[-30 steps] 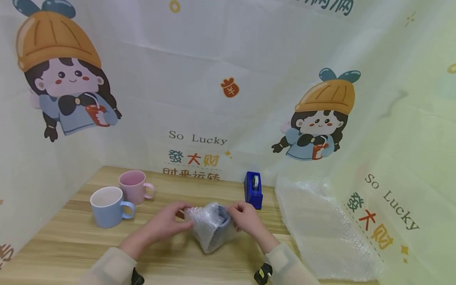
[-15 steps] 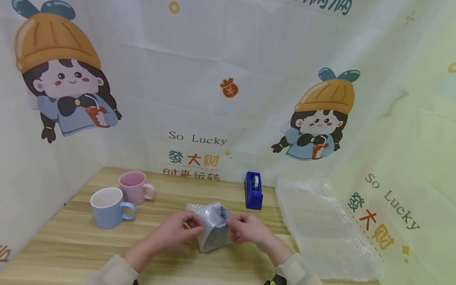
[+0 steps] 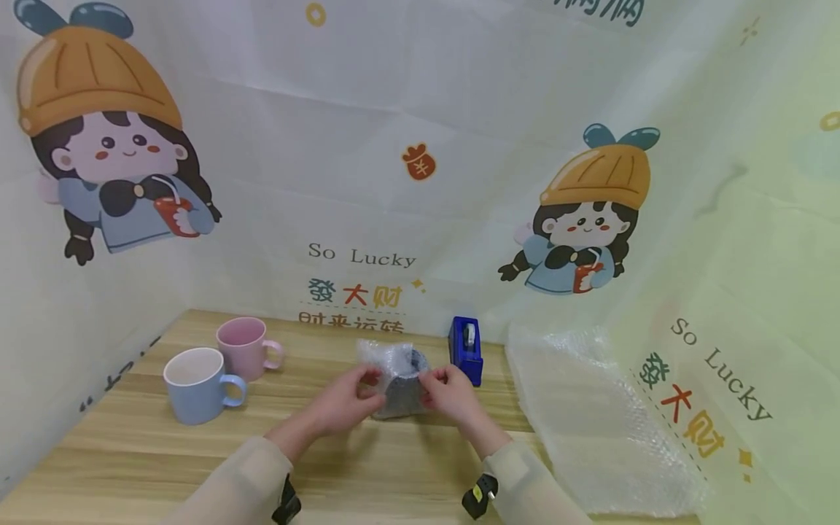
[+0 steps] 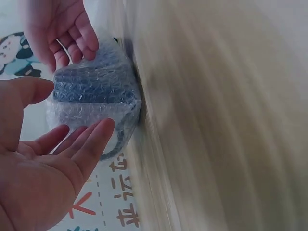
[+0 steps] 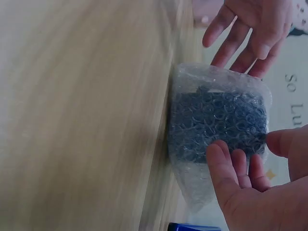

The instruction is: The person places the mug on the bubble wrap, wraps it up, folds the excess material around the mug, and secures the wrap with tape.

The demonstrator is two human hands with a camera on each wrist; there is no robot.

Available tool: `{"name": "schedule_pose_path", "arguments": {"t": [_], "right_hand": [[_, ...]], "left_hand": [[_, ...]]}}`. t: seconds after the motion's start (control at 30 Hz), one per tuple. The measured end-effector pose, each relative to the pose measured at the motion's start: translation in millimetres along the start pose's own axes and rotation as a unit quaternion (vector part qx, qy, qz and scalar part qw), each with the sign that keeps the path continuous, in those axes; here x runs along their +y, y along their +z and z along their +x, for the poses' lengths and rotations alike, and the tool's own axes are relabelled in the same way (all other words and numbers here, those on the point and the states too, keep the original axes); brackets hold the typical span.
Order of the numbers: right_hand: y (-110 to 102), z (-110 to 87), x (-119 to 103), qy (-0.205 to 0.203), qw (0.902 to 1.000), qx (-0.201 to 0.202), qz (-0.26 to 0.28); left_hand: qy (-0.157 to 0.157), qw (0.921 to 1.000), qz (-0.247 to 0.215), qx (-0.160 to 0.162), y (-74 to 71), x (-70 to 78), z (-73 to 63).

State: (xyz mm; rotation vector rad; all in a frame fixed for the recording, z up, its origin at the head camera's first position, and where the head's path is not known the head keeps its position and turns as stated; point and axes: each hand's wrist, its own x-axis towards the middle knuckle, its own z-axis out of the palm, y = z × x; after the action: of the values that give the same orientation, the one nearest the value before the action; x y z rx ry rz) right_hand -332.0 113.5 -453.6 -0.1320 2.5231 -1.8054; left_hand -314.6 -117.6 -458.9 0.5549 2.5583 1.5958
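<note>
A bundle of bubble wrap [image 3: 402, 397] stands on the table between my hands. Something blue-grey with a round rim shows through the film, but its kind is not clear. Loose film [image 3: 383, 353] sticks up at its upper left. My left hand [image 3: 337, 401] is at the bundle's left side, thumb and fingers spread apart; in the left wrist view the fingers lie fairly straight alongside the wrap [image 4: 94, 91]. With thumb and curled fingers, my right hand [image 3: 453, 397] pinches the bundle's upper right edge. The right wrist view shows those fingertips against the bubbly face [image 5: 221, 120].
To the left stand a blue mug [image 3: 195, 386] and a pink mug [image 3: 241, 346], handles to the right. Behind my right hand is a blue tape dispenser [image 3: 465, 354]. A sheet of bubble wrap [image 3: 597, 423] lies at the right, by the printed cloth backdrop [image 3: 354, 146].
The bundle has moved away from me toward the backdrop, and both hands have gone with it. My left hand has shifted right along its side. Mugs and tape dispenser stay put.
</note>
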Motion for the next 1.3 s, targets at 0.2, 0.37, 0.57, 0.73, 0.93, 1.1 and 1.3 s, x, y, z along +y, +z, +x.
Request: {"name": "schedule_pose_path", "arguments": {"t": [0.2, 0.37, 0.57, 0.73, 0.93, 1.1, 1.3], "right_hand": [[3, 22.7, -4, 0.008, 0.9992, 0.036, -0.018], [6, 40.6, -2, 0.016, 0.9974, 0.064, -0.027], [5, 52.5, -2, 0.015, 0.9955, 0.075, -0.056], [5, 58.2, -1, 0.000, 0.9983, 0.040, -0.043], [8, 63.2, 2, -0.010, 0.9992, 0.004, -0.037], [8, 61.6, 2, -0.011, 0.9994, -0.001, -0.033], [1, 54.5, 4, -0.023, 0.9990, 0.007, -0.039]], "left_hand": [[-0.011, 0.9999, -0.007, 0.003, -2.4, -2.4, 26.4], [-0.025, 0.9996, 0.014, -0.002, -1.5, -3.9, 43.4], [-0.023, 0.9982, 0.055, -0.012, -0.9, -2.0, 60.8], [-0.031, 0.9978, 0.033, -0.049, -0.4, 0.4, 70.7], [-0.051, 0.9967, 0.023, -0.059, -1.6, 0.4, 73.6], [-0.050, 0.9967, 0.019, -0.060, -2.1, 1.0, 74.3], [-0.040, 0.9973, 0.040, -0.047, -2.3, 1.8, 72.6]]}}
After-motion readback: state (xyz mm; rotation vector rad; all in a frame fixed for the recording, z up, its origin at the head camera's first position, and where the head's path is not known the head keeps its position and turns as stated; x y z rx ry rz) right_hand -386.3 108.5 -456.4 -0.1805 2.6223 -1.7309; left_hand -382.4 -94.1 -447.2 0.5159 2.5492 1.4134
